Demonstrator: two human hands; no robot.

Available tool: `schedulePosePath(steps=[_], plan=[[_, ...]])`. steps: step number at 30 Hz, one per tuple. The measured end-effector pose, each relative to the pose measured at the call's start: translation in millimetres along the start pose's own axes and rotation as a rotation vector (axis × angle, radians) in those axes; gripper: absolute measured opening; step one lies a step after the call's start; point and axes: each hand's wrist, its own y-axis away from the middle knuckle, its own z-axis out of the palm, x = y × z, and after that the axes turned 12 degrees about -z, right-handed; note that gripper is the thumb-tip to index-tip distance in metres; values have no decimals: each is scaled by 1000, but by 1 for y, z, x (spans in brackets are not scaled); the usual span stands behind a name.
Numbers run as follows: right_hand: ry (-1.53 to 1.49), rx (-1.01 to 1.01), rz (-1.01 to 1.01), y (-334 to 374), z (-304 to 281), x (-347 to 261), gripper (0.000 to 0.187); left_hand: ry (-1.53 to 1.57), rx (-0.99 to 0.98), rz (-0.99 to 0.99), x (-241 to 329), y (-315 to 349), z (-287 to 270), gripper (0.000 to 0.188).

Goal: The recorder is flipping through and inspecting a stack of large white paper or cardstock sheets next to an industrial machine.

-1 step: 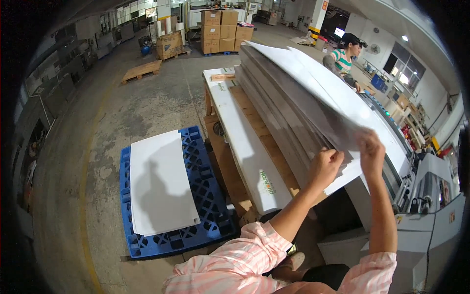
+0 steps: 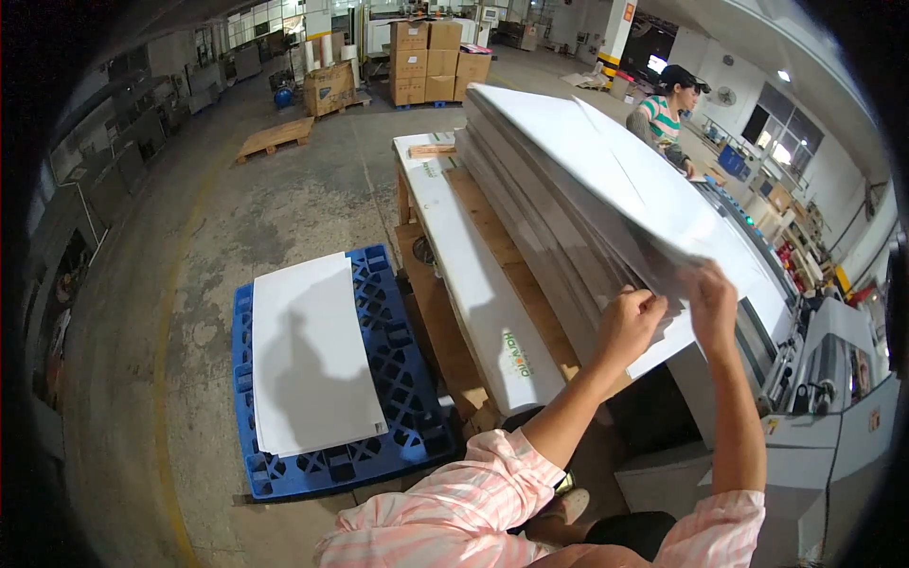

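Stack of white sheets (image 2: 544, 213) seen right of centre, bent upper sheets (image 2: 597, 161) pinched by right hand (image 2: 710, 298), left hand (image 2: 628, 324) curled at the stack's edge, its grip unclear, blue pallet (image 2: 405, 407) shown lower left.

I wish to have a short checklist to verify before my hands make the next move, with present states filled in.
1. Left hand at the stack's near end: ok.
2. Right hand at the raised sheets' edge: ok.
3. Right grip firm: cannot tell, blurred.
4. Stack edges even near hands: not ok, fanned apart.
5. Paper resting on pallet: ok.
6. Co-worker apart from both hands: ok.
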Motion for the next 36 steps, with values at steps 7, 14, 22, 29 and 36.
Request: schedulePosePath(steps=[7,14,22,29,36], plan=[[85,-90,-63,4,13,-13,14,-64,104,95,-11,2,2,16],[88,-147,-21,13,21,-4,19,-128,79,84,-14,4,-2,19],[165,-108,-132,14,14,-6,43,214,-138,-23,-9,-5,0,47],[-584,271,524,-34,-9,15,41,145,-60,28,-22,-6,0,28],[21,-280,38,28,13,-12,25,158,-146,-92,-15,0,-1,29]])
